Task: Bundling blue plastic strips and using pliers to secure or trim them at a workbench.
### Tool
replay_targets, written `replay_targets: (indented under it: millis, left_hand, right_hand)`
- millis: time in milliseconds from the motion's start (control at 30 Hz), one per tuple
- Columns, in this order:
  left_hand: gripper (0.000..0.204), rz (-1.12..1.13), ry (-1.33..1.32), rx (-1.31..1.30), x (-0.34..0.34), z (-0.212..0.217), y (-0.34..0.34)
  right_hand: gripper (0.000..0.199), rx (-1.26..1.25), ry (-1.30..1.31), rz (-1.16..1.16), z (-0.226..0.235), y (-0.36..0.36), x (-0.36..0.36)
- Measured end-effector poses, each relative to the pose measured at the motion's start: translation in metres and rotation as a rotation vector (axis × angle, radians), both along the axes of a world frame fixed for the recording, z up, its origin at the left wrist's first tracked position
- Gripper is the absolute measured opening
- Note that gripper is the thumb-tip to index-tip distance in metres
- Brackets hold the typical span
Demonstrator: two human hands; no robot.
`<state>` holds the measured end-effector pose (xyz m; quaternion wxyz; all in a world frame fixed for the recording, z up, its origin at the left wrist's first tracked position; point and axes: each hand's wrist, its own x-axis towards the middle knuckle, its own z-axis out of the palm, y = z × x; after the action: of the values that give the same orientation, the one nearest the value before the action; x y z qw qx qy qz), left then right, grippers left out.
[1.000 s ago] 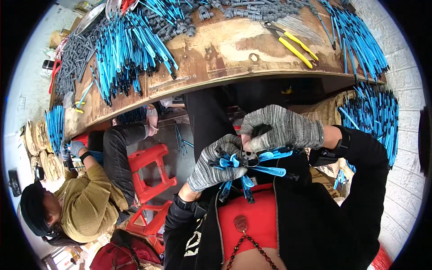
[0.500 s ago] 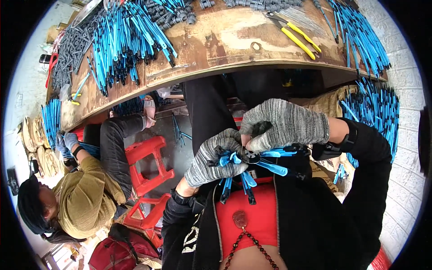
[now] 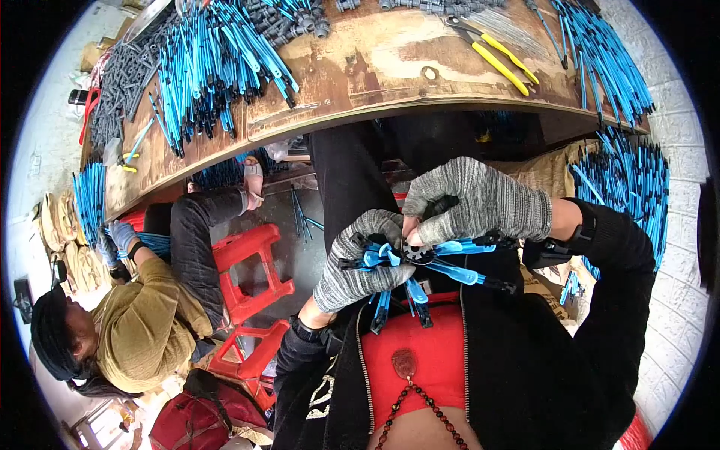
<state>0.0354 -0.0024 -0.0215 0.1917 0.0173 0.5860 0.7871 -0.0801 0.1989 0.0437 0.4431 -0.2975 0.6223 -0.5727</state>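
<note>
My left hand [image 3: 358,262], in a grey knitted glove, is closed around an assembly of blue, black-tipped ribs [image 3: 459,273] that fan out from a round black toothed hub [image 3: 417,256]. Some ribs poke out between its fingers, others hang toward my chest. My right hand [image 3: 471,206], gloved with bare fingertips, is bent over the hub's far side. Its thumb and forefinger pinch together right at the hub's edge; whatever lies between them is too small or hidden to name.
Ahead is a wooden table [image 3: 360,79] bearing yellow-handled pliers [image 3: 501,64], thin metal rods [image 3: 517,37], grey connector pieces [image 3: 124,97] and a heap of blue ribs [image 3: 217,64]. More ribs [image 3: 622,187] are piled at right. A co-worker [image 3: 150,322] sits left, near red stools [image 3: 251,274].
My right hand has shifted slightly at the hub, its back a little higher, and more of the hub's toothed face shows. The ribs have turned slightly. The whole view has moved a little.
</note>
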Motion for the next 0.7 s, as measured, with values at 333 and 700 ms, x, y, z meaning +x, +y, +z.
replay_targets:
  millis: [333, 700]
  left_hand:
    - [0.036, -0.015, 0.158, -0.088, -0.007, 0.008, 0.0]
    - [0.034, 0.056, 0.002, -0.002, -0.002, 0.011, -0.011]
  right_hand:
    - [0.017, -0.004, 0.066, -0.018, -0.001, -0.001, 0.004]
    - [0.057, -0.477, -0.109, -0.038, -0.034, 0.006, 0.019]
